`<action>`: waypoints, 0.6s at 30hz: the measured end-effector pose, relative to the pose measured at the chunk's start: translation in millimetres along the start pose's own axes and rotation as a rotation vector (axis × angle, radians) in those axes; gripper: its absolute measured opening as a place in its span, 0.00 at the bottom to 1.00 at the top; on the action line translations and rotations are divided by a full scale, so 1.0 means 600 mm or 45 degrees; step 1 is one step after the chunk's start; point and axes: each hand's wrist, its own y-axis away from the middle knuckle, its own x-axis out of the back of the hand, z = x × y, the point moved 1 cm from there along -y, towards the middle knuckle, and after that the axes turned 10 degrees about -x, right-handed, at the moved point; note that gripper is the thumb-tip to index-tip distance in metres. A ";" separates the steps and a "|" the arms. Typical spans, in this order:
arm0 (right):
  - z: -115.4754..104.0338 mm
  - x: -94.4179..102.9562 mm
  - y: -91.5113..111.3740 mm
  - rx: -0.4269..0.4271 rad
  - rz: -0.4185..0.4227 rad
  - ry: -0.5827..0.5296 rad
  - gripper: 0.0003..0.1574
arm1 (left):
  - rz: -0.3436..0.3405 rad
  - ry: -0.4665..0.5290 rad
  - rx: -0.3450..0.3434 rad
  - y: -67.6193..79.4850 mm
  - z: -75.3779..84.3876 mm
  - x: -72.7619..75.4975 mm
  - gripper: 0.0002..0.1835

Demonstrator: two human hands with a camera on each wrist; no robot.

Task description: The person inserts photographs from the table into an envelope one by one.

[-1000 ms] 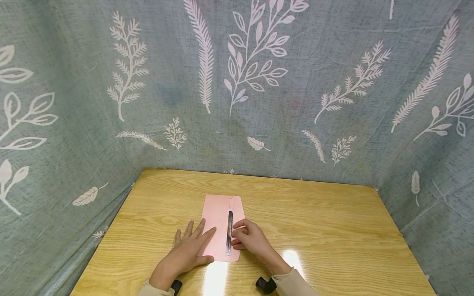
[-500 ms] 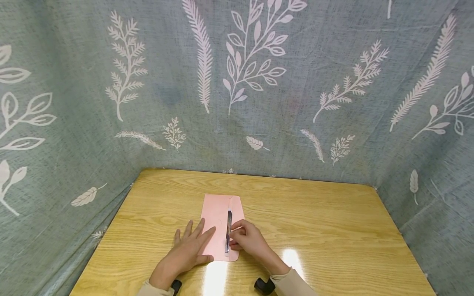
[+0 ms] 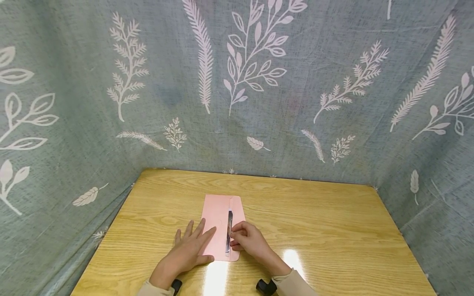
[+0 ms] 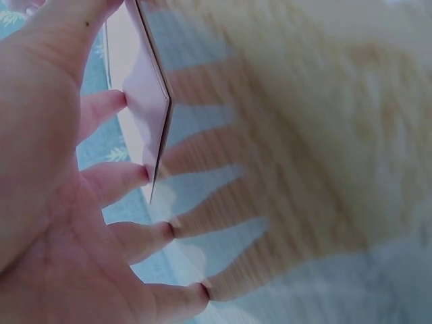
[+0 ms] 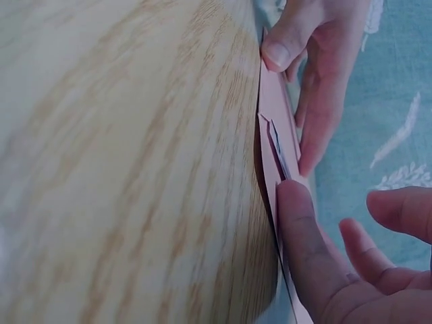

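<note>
On the table lies a pink envelope with its flap folded out to the right. A narrow strip of a dark, glossy picture card sticks out of its opening; the rest is hidden inside. My left hand rests spread on the envelope's left side, thumb by the near edge. The right hand is over the flap, fingertips at the card's exposed edge. In the right wrist view the thumb touches the card's near end, while the other fingers stay apart from it.
The wooden table runs out on both sides of the envelope, with bright glare spots near the front. A grey-green curtain with white leaf patterns hangs behind and at both sides. Black wrist straps show below the hands.
My right fingertips have shifted slightly left against the card, and its exposed strip looks a little narrower. The left hand has stayed in place on the envelope.
</note>
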 end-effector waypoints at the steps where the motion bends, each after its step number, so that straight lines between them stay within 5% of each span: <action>1: -0.003 0.000 0.003 -0.002 0.001 0.005 0.14 | 0.000 0.001 -0.001 0.000 0.000 0.000 0.45; 13: 0.001 0.007 0.008 0.003 0.017 -0.025 0.14 | -0.027 0.019 -0.007 0.000 -0.002 0.002 0.43; 18: 0.002 0.021 0.011 0.017 0.021 -0.042 0.15 | 0.040 0.004 -0.039 -0.001 0.000 0.008 0.35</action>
